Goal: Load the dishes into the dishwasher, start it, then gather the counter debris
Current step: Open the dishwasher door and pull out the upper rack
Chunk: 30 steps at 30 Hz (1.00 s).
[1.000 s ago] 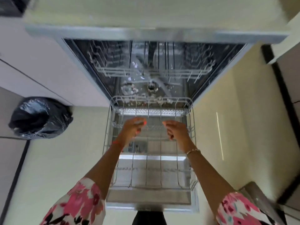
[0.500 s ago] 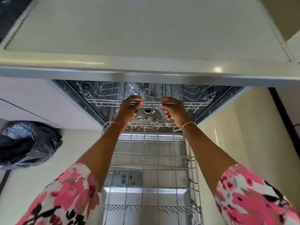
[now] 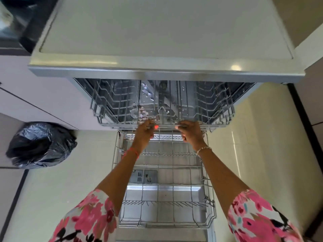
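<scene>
The dishwasher stands open under the pale counter top (image 3: 166, 32). Its grey wire upper rack (image 3: 111, 109) is partly slid out and holds no dishes. My left hand (image 3: 146, 131) and my right hand (image 3: 191, 131) both grip the rack's front bar, near its middle. Below them the lower rack (image 3: 208, 198) is pulled fully out over the open door (image 3: 164, 191) and has no dishes in it either. Bits of debris lie on the tub floor (image 3: 145, 110) behind the upper rack.
A tied black rubbish bag (image 3: 40, 145) sits on the pale tiled floor at the left. Light cabinet fronts (image 3: 35, 95) run along the left of the dishwasher. A dark skirting strip (image 3: 300, 116) borders the floor at the right.
Both hands rose from the lower rack, took the upper rack's front bar, and the upper rack has slid outward towards me. The view has tilted up towards the counter.
</scene>
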{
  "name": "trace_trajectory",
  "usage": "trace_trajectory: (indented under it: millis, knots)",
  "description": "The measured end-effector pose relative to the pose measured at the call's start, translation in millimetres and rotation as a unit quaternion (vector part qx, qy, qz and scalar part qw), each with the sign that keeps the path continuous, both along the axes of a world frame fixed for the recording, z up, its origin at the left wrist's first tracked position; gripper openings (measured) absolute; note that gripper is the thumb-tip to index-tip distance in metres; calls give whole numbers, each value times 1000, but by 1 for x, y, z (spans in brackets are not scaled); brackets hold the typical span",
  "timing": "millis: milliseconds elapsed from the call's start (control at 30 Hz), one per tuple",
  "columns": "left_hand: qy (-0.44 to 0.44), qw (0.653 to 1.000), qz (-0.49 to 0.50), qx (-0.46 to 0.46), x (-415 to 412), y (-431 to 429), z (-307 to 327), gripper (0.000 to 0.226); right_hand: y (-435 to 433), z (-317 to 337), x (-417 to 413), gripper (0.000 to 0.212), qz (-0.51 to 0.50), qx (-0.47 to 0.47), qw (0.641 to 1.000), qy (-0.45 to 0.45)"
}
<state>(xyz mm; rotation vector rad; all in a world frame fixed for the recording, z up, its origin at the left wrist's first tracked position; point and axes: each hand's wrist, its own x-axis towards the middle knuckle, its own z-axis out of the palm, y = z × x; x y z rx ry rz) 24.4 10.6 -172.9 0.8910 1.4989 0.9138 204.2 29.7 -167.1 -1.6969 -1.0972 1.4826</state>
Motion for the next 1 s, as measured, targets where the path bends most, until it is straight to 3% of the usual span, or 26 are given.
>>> trace_trajectory:
  millis: [100, 300, 400, 533, 633, 1000]
  knots:
    - [-18, 999, 11, -37, 3, -50, 5, 25, -46, 2, 3, 9, -27, -79, 996, 19]
    - [-4, 998, -14, -54, 4, -155, 16, 13, -147, 13, 10, 14, -28, -132, 991, 21]
    - [0, 996, -13, -89, 5, -201, 18, 22, -193, 17, 12, 17, -4, -141, 990, -8]
    - [53, 992, -48, -102, 6, -251, 20, 6, -251, 22, 15, 16, 5, -131, 991, -15]
    - [67, 990, -54, -113, 10, -278, 19, 2, -277, 22, 17, 23, -1, -136, 990, -29]
    - [57, 984, -52, -159, 16, -326, 27, 5, -330, 25, 19, 17, -55, -209, 976, -5]
